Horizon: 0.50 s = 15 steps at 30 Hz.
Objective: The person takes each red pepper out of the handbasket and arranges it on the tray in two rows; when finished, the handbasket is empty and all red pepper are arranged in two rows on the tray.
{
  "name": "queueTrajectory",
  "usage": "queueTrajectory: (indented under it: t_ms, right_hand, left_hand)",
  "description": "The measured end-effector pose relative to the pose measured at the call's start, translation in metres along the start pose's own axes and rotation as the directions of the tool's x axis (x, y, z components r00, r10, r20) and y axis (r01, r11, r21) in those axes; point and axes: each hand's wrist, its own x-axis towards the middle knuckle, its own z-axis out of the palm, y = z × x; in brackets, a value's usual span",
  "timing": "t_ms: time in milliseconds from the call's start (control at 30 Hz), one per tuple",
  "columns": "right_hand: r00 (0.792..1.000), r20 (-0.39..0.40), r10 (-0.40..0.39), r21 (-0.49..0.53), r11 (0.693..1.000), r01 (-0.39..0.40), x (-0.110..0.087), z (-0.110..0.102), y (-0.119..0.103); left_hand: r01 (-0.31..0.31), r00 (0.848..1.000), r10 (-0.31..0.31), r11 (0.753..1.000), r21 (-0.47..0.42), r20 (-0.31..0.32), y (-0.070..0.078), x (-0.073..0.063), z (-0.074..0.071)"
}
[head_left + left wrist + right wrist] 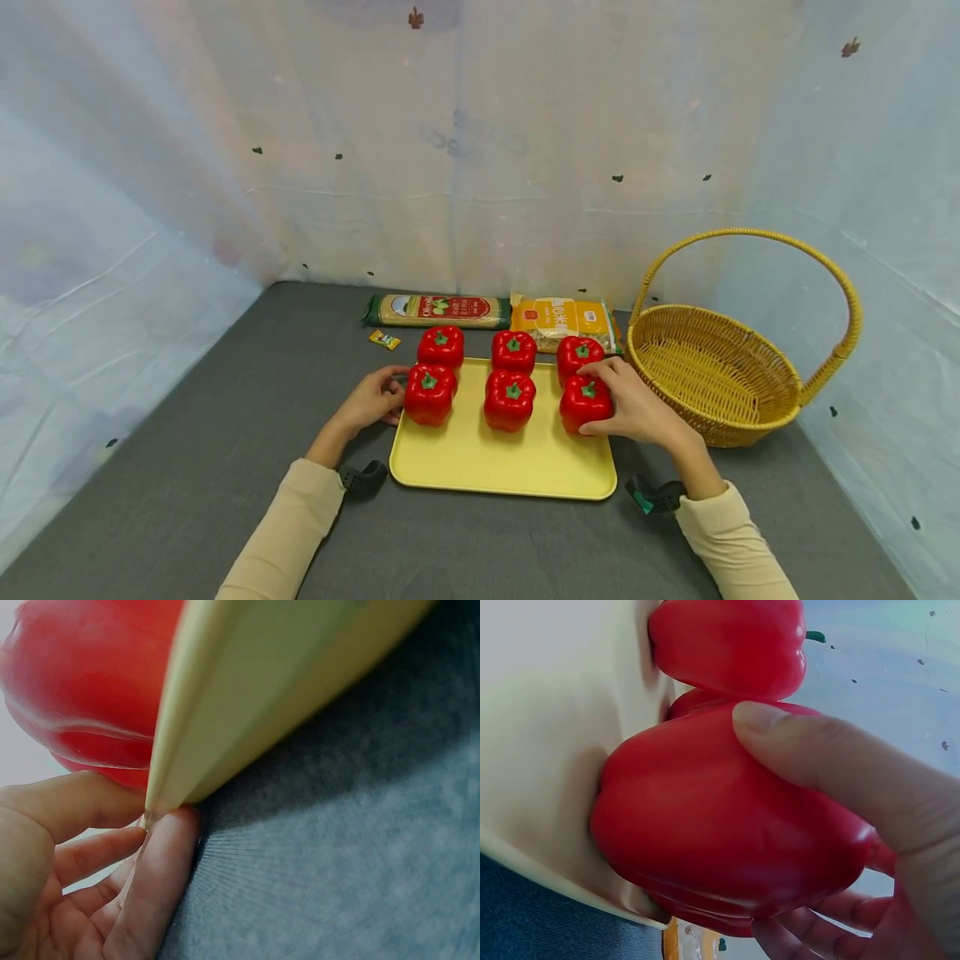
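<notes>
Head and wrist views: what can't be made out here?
- Left hand fingertips: head view, behind the front-left pepper; left wrist view shows fingers at the tray edge only.
- Packet print: too small.
- Right hand fingers: behind the front-right pepper.

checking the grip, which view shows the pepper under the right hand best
The right wrist view: the front right pepper fills the frame, with the right hand wrapped round it, thumb on top. The head view shows that pepper small, on the yellow tray. The left wrist view does not show it.
</notes>
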Motion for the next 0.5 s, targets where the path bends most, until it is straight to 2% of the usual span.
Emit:
queueTrajectory:
  t_ms: [100,300,500]
  right_hand:
    - [1.000,0.005,0.004,-0.001,1.000,-0.004,0.000,0.000,0.000]
    - [1.000,0.007,-0.009,-0.002,1.000,0.009,-0.001,-0.001,0.001]
    - [1.000,0.012,0.001,0.013,1.000,-0.001,-0.003,-0.004,0.002]
  left_hand:
    - [-0.021,1.000,0.021,1.000,-0.006,0.008,-0.006,0.002,-0.001]
    - [-0.016,1.000,0.017,1.000,-0.011,0.024,0.015,-0.011,-0.002]
    - [-0.017,1.000,0.018,1.000,-0.015,0.018,-0.002,0.000,-0.002]
